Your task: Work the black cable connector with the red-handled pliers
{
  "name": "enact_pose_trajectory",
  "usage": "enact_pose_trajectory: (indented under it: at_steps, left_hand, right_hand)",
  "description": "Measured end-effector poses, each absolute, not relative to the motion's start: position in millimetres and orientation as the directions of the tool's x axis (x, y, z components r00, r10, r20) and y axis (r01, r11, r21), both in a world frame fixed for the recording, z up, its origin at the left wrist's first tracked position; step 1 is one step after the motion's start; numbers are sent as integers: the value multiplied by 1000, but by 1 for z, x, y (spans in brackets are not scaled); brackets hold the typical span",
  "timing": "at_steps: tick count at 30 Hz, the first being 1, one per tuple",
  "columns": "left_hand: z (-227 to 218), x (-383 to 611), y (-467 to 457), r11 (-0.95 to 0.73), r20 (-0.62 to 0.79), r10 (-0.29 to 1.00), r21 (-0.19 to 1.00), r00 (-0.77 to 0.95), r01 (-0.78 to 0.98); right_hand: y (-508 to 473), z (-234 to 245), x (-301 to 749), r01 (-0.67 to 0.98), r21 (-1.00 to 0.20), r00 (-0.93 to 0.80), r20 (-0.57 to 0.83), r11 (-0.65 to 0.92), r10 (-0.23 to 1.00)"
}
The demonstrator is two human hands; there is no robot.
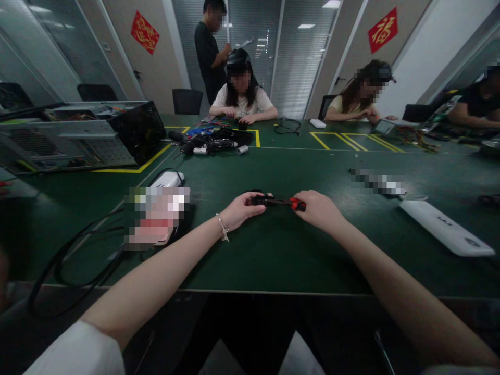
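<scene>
A long green table [273,268] fills most of the view, marked with strips of yellow tape [258,138]. Beyond its far edge a person in dark clothes [207,57] stands holding papers. In front of that one, a person in a white shirt [250,107] sits with both hands on the tabletop, and two more people sit farther to the right. An opened computer case [66,143] lies on the left of the table. Two red paper signs, one at the left [145,32] and one at the right [383,29], hang on the wall.

A pile of black and blue parts and cables [211,140] sits near the middle of the table. A long white box [445,229] lies at the right; a shorter white box [167,180] is at the left, near a blurred-out flat object [156,219] and a looping black cable.

At the centre, above the near part of the table, the left hand [239,212] grips a small black part [258,200], with a bracelet [223,228] at its wrist. The right hand [317,207] is closed around a red-and-black tool [297,203], whose thin shaft points towards the black part; whether they touch, I cannot tell.
</scene>
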State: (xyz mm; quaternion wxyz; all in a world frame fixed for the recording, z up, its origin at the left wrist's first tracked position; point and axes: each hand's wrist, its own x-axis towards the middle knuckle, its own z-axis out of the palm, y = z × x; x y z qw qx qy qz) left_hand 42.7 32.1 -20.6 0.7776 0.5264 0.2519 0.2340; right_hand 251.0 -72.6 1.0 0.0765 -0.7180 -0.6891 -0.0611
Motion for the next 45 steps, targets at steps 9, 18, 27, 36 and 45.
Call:
enact_pose_trajectory:
  at_steps: [9,18,27,36,45]
  left_hand:
    - [-17,43,30,328,-157,625,942,764,-75]
    - [-23,44,36,339,-143,615,936,775,-97]
    - [-22,42,37,347,-161,602,935,782,-74]
    - [-26,44,36,327,-135,612,940,779,-94]
    - [-25,43,37,323,-139,608,943,782,-83]
  right_hand:
    - [-74,4,253,1000,24,-3,239,-3,971]
    - [-75,6,246,998,9,62,210,-66,976]
    - [-76,6,248,999,27,37,230,-45,972]
    - [-75,4,249,998,54,16,250,-30,968]
    - [-74,1,249,998,-53,56,192,-47,980]
